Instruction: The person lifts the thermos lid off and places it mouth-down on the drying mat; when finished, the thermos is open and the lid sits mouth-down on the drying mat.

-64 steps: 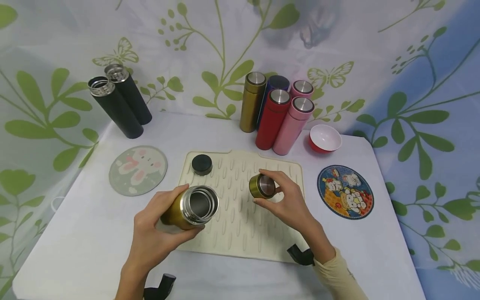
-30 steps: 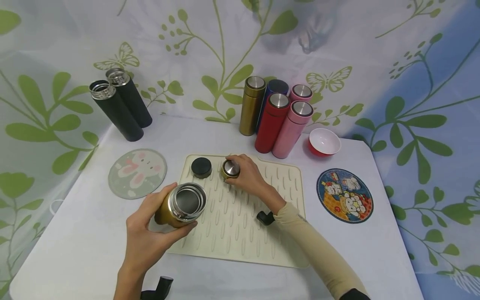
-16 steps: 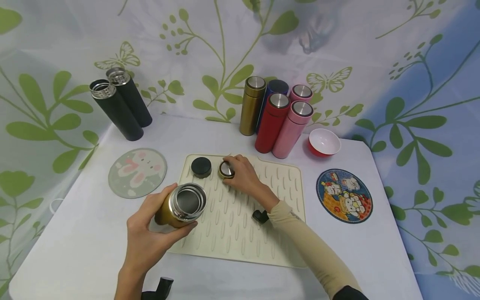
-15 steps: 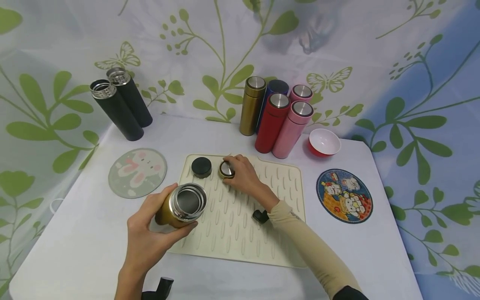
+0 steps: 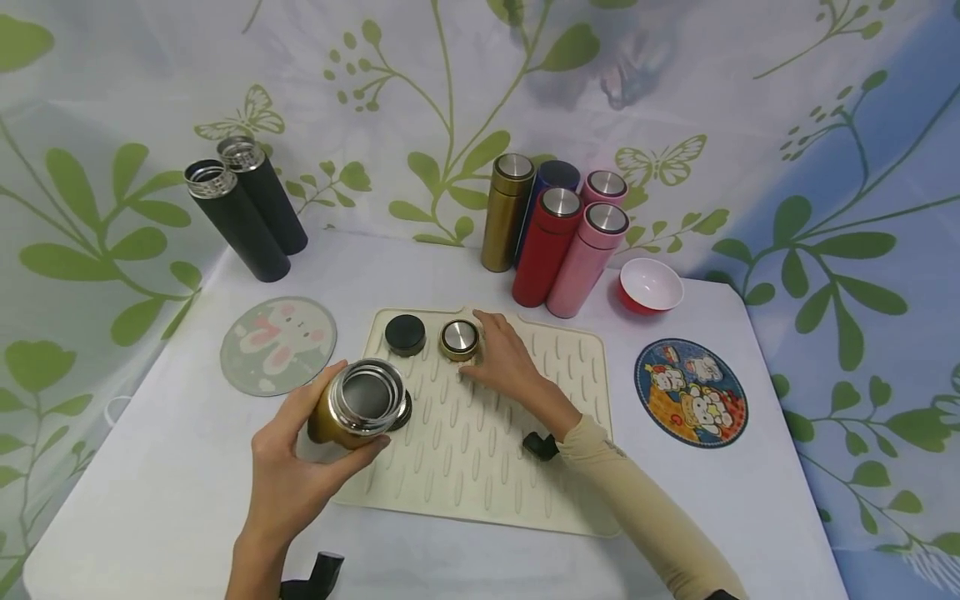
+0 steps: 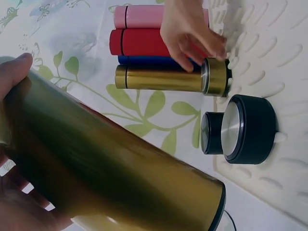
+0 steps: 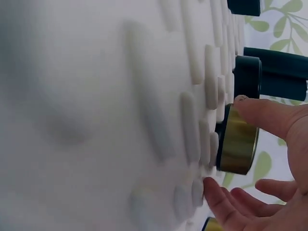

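My left hand (image 5: 292, 462) grips a gold vacuum flask (image 5: 326, 421), tilted, its steel mouth uncovered and facing up. In the left wrist view the flask body (image 6: 115, 159) slants across the foreground. My right hand (image 5: 513, 362) is spread beside a gold lid (image 5: 459, 340) with a steel top, which stands on the cream ribbed mat (image 5: 487, 492). The right wrist view shows the thumb and fingers on either side of the lid (image 7: 238, 139). A black lid (image 5: 405, 335) stands to its left. Another black lid (image 5: 403, 412) is partly hidden behind the flask.
Two lidless black flasks (image 5: 240, 221) stand at the back left. Several lidded flasks, including a red one (image 5: 547, 250), cluster at the back. A red-and-white bowl (image 5: 651, 286) stands to their right. Round mats lie left (image 5: 279, 346) and right (image 5: 691, 392) of the ribbed mat.
My right hand carried the gold lid leftward to the mat beside the black lid, then let go and drew slightly back. My left hand shifted the flask left, exposing the second black lid.
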Demonstrator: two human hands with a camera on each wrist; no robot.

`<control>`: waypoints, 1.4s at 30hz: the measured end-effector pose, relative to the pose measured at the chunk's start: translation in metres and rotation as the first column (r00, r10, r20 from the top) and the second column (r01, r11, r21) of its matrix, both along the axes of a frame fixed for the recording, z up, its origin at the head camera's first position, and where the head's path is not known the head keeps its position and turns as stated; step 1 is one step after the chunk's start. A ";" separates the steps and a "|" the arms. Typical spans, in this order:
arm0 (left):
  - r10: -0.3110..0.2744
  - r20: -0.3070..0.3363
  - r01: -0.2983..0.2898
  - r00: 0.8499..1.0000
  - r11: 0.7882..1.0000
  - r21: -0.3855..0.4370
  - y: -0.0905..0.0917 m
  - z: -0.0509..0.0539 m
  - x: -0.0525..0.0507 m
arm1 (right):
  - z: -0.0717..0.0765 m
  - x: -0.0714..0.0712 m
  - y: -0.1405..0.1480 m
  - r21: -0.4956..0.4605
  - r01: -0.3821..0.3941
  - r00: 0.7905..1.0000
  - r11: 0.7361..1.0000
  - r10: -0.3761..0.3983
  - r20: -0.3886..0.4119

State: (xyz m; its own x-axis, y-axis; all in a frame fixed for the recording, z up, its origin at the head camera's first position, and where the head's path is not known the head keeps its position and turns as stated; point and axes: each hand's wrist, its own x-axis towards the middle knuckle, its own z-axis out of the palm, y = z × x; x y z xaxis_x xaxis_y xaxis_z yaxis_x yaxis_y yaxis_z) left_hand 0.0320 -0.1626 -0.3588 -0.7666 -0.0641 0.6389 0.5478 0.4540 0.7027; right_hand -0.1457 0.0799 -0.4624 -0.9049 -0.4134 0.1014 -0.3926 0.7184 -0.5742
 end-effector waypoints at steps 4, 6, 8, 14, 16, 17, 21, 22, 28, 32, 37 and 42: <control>0.001 0.005 -0.001 1.000 1.000 0.005 0.005 0.018 -0.002 | 0.006 0.016 0.019 -0.017 0.017 1.000 1.000 -0.017 0.009; -0.001 0.017 0.001 1.000 1.000 0.006 0.004 0.020 -0.005 | 0.008 0.025 0.030 -0.025 0.015 1.000 1.000 -0.015 -0.001; -0.004 0.021 0.004 1.000 1.000 0.004 -0.001 0.017 -0.012 | 0.011 0.035 0.041 -0.029 0.017 1.000 0.999 -0.017 -0.004; 0.004 0.129 -0.009 0.992 0.999 0.039 -0.026 -0.005 -0.035 | 0.014 0.065 0.074 0.000 0.019 0.999 1.000 -0.019 -0.040; 0.002 0.197 -0.018 0.980 0.997 0.078 -0.033 -0.007 -0.046 | 0.014 0.075 0.086 -0.014 0.032 0.997 0.999 -0.032 -0.064; 0.001 0.230 -0.024 0.973 0.995 0.099 -0.035 -0.008 -0.052 | 0.015 0.080 0.092 -0.023 0.044 0.996 0.999 -0.046 -0.074; 0.027 0.311 -0.072 0.950 0.988 0.135 -0.046 -0.007 -0.077 | 0.014 0.101 0.114 -0.053 0.099 0.988 0.994 -0.105 -0.114; 0.045 0.321 -0.089 0.946 0.988 0.126 -0.049 -0.007 -0.082 | 0.013 0.106 0.118 -0.053 0.113 0.986 0.992 -0.119 -0.118; 0.147 0.307 -0.166 0.940 0.985 0.036 -0.063 -0.002 -0.111 | 0.009 0.131 0.134 -0.025 0.146 0.981 0.989 -0.148 -0.128; 0.195 0.290 -0.197 0.937 0.980 -0.023 -0.076 0.003 -0.135 | 0.005 0.147 0.139 -0.011 0.164 0.976 0.986 -0.164 -0.143; 0.281 0.239 -0.266 0.929 0.959 -0.096 -0.089 0.007 -0.165 | 0.000 0.164 0.142 0.022 0.195 0.966 0.981 -0.188 -0.175; 0.347 0.196 -0.328 0.917 0.937 -0.123 -0.095 0.007 -0.189 | -0.005 0.176 0.141 0.054 0.222 0.964 0.974 -0.211 -0.161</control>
State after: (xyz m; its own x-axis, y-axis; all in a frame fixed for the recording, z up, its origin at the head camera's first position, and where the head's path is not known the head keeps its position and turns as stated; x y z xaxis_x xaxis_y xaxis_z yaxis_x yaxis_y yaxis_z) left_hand -0.1572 -0.2578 -0.3522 -0.8266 -0.2946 0.4795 0.1950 0.6493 0.7351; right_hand 0.0305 0.2204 -0.4674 -0.9495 -0.2205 0.2232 -0.3025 0.8325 -0.4641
